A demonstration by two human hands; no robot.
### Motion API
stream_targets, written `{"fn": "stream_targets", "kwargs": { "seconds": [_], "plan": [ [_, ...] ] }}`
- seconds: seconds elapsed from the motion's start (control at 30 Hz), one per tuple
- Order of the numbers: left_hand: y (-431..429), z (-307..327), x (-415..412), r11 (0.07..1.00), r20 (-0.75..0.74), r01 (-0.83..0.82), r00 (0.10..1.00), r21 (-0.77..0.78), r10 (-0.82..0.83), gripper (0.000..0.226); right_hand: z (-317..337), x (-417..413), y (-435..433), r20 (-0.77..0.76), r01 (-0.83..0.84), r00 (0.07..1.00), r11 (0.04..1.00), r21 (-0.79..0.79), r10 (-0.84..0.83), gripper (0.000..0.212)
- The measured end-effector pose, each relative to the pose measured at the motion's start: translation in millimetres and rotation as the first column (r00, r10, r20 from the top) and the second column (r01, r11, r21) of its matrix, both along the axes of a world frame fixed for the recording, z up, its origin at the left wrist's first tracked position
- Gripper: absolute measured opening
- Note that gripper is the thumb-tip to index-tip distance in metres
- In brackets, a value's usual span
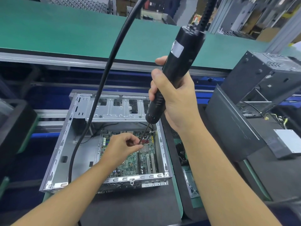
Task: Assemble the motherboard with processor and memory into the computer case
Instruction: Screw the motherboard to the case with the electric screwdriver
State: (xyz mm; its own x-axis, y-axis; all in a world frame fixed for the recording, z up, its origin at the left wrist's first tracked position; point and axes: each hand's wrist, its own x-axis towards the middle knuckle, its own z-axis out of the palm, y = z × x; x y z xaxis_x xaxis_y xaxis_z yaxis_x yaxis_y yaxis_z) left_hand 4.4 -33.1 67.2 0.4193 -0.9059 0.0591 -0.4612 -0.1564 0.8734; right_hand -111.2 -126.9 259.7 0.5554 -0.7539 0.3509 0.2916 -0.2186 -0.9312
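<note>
An open grey computer case [57, 154] lies flat on a dark mat. The green motherboard [130, 162] sits inside it, at the right half. My right hand [175, 101] grips a black electric screwdriver [177, 62] held nearly upright above the board. Its thin bit [144, 133] slants down toward the board's upper right area. My left hand [121, 147] pinches the lower end of the bit with fingertips, just above the board. Whether a screw sits at the tip is hidden by my fingers.
A thick black cable [104, 75] arcs from overhead down into the case's left side. A green conveyor belt [65, 33] runs across the back. Another black case [260, 82] stands at the right, with dark panels [236, 128] and a second mat [268, 160] below it.
</note>
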Motion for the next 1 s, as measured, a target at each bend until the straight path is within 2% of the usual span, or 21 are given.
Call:
{"fn": "stream_targets", "kwargs": {
  "seconds": [0.2,0.43,0.83,0.93,1.0],
  "plan": [
    [0,-3,0,1.0,0.03,-0.005,1.0,-0.013,0.005,0.023,-4,-2,-2,0.005,-0.032,0.999,0.999,0.001,0.032,0.016],
    [-6,-2,1,0.999,0.191,0.033,0.981,0.013,-0.035,0.029,-7,-1,-3,0.007,-0.069,0.998,0.998,0.007,0.069,0.019],
    [-14,-18,11,0.974,0.48,0.132,0.853,0.182,-0.205,0.046,-28,-1,6,-0.079,-0.183,0.981,0.982,-0.04,0.18,0.026],
    [-13,-21,11,0.964,0.491,0.172,0.834,0.202,-0.251,0.047,-31,1,8,-0.101,-0.188,0.978,0.982,-0.033,0.183,0.026],
    [-12,-21,12,0.966,0.416,0.175,0.877,0.191,-0.241,0.042,-32,2,7,-0.1,-0.186,0.978,0.982,-0.03,0.182,0.026]
  ]
}}
